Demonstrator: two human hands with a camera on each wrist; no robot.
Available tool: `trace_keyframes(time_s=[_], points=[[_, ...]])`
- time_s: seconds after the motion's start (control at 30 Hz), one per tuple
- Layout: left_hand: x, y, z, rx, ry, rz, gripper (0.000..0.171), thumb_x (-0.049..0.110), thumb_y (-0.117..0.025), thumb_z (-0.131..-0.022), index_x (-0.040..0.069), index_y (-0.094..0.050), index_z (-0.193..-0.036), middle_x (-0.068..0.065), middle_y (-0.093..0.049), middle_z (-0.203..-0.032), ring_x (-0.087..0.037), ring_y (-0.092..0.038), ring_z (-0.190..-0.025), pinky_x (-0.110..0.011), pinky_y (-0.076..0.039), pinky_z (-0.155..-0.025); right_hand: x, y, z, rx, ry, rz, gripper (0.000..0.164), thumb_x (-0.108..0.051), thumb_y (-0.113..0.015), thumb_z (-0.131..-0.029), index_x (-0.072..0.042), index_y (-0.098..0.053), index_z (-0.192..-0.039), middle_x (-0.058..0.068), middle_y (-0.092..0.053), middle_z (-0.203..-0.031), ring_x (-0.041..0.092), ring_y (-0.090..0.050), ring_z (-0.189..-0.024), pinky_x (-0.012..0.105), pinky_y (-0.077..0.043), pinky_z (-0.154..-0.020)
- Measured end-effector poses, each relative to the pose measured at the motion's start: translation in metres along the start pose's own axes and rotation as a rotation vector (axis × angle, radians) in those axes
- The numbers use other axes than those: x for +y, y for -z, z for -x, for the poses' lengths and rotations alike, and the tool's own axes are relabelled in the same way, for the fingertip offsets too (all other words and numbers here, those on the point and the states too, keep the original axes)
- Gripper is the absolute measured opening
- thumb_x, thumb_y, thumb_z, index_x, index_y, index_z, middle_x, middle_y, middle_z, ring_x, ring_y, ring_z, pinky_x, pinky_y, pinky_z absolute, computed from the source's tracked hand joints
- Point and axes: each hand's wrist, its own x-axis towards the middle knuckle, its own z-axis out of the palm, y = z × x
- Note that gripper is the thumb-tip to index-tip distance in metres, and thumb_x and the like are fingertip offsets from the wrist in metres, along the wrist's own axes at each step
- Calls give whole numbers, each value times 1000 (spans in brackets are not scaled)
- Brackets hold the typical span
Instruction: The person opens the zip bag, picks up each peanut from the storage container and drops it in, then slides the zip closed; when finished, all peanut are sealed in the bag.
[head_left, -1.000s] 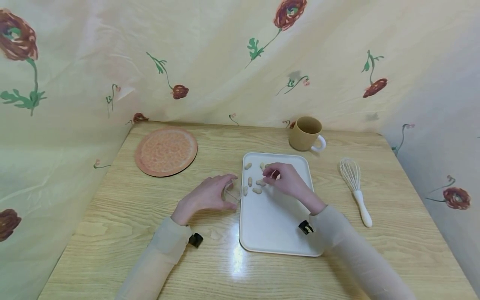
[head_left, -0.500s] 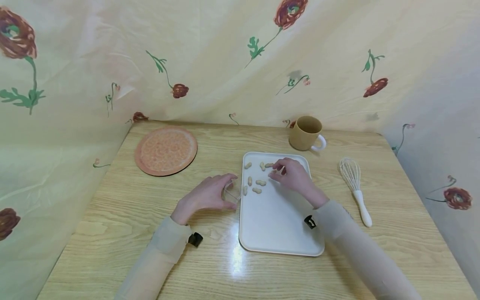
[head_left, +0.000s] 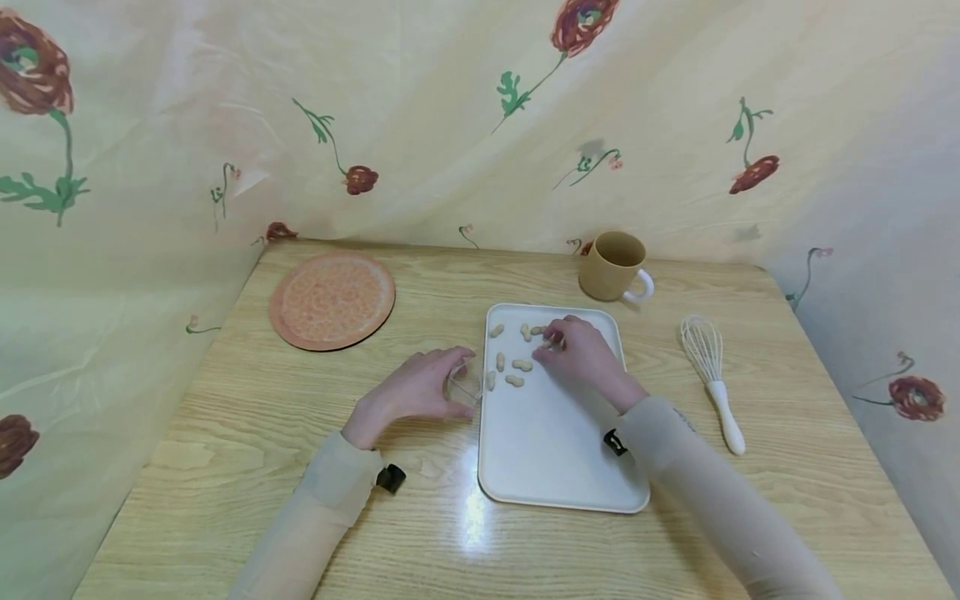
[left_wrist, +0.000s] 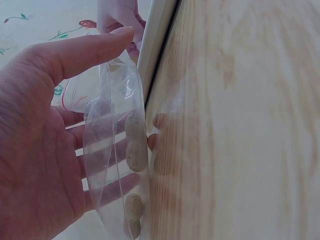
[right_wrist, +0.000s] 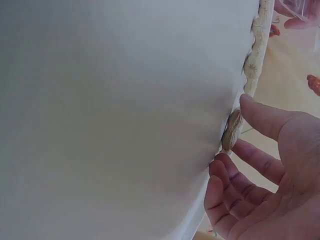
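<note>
My left hand (head_left: pixel 420 387) holds a clear plastic zip bag (left_wrist: pixel 112 130) upright beside the tray's left edge, thumb on one side and fingers spread behind it. Through the film a peanut (left_wrist: pixel 135 145) shows, with another below it. A white rectangular tray (head_left: pixel 555 450) carries several peanuts (head_left: pixel 522 365) in its far left part. Over the tray's far half is my right hand (head_left: pixel 581 354), palm down. In the right wrist view its thumb and forefinger stand on either side of a peanut (right_wrist: pixel 231 131) on the tray; I cannot tell whether both touch it.
A tan mug (head_left: pixel 611 267) with a white handle stands behind the tray. On the right lies a whisk (head_left: pixel 712 379) with a white handle. A round orange-pink mat (head_left: pixel 332 300) lies at the back left. Floral cloth (head_left: pixel 420 125) hangs behind the wooden table (head_left: pixel 225 433).
My right hand has shifted right and away from the middle peanuts, then settled slightly lower near the tray's far part. My left hand and the bag have stayed in place.
</note>
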Motion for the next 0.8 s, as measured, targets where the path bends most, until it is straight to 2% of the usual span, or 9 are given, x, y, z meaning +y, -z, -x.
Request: trace_keyframes(time_s=[0.23, 0.57, 0.8], points=[[2, 1, 1, -4, 6, 5, 85, 46, -84, -77, 13, -46, -146, -2, -64, -126, -24, -55, -122, -51, -34, -109, -4, 1, 1, 6, 22, 26, 20, -16, -77, -86, -3, -70, -99, 11, -62, -94, 27, -59, -83, 40, -49, -75], [3, 2, 2, -14, 6, 3, 85, 45, -84, -77, 13, -46, -146, -2, -64, -126, -24, -55, -122, -51, -34, -109, -7, 5, 2, -12, -4, 26, 21, -16, -77, -87, -2, -70, -102, 11, -63, -97, 27, -59, -86, 40, -50, -78], [3, 3, 1, -19, 6, 8, 85, 45, -84, -77, 13, -46, -146, -2, -64, -126, -25, -55, -122, -51, -34, -109, -8, 9, 5, -14, 12, 46, 23, -16, -77, -86, -1, -71, -102, 12, -65, -99, 26, -58, -84, 40, -49, -75]])
